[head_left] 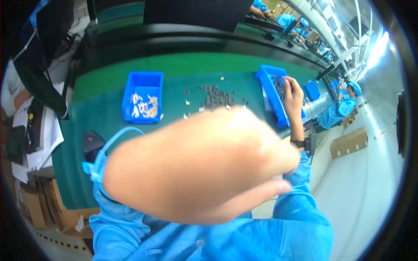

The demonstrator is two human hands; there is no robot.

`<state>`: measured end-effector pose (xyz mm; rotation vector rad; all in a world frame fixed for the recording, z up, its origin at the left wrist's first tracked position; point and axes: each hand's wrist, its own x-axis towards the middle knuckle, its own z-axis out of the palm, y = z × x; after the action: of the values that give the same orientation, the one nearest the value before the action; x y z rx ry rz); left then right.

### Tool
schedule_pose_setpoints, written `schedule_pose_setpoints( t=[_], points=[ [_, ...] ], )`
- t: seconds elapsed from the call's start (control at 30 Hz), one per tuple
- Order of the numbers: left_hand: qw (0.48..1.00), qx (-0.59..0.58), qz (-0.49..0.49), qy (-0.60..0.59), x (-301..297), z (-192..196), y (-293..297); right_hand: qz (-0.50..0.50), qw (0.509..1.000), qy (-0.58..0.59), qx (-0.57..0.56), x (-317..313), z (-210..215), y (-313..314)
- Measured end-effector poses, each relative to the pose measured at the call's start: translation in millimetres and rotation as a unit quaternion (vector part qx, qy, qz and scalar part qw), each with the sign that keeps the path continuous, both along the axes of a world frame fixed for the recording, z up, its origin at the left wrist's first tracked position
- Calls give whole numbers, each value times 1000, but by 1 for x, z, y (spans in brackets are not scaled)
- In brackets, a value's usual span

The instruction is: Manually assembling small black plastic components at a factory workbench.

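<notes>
My left hand point(200, 165) fills the middle of the view, very near and blurred. Its back faces me; the thumb shows at the right, while the other fingers are mostly hidden, so what it holds, if anything, cannot be made out. A light blue band point(124, 132) circles that wrist. On the far right, my right hand point(294, 96) reaches over the side of a blue bin point(270, 93), its curled fingers among small dark parts point(279, 85). Whatever is between those fingertips is hidden. A heap of similar dark grey pieces point(216, 98) lies on the green mat between the bins.
To the left stands another blue bin point(145, 79) with small whitish pieces point(146, 107). A dark object point(92, 145) sits by my left wrist. Papers point(48, 139) lie on the left. Cardboard boxes point(349, 142) and a co-worker in blue point(339, 108) are at the right.
</notes>
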<state>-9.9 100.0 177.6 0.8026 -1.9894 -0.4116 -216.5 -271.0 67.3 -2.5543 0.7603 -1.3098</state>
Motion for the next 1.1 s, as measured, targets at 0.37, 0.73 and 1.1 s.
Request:
schedule_pose_setpoints(
  t=[0.37, 0.73, 1.1],
  points=[
    [971, 166, 97, -142, -6, -19, -30, -86, 991, 64, -81, -15, -19, -45],
    [740, 149, 621, -210, 89, -104, -49, 254, 925, 239, 150, 119, -40, 32],
    [755, 103, 624, -174, 87, -178, -47, 211, 947, 194, 142, 152, -56, 33]
  ],
)
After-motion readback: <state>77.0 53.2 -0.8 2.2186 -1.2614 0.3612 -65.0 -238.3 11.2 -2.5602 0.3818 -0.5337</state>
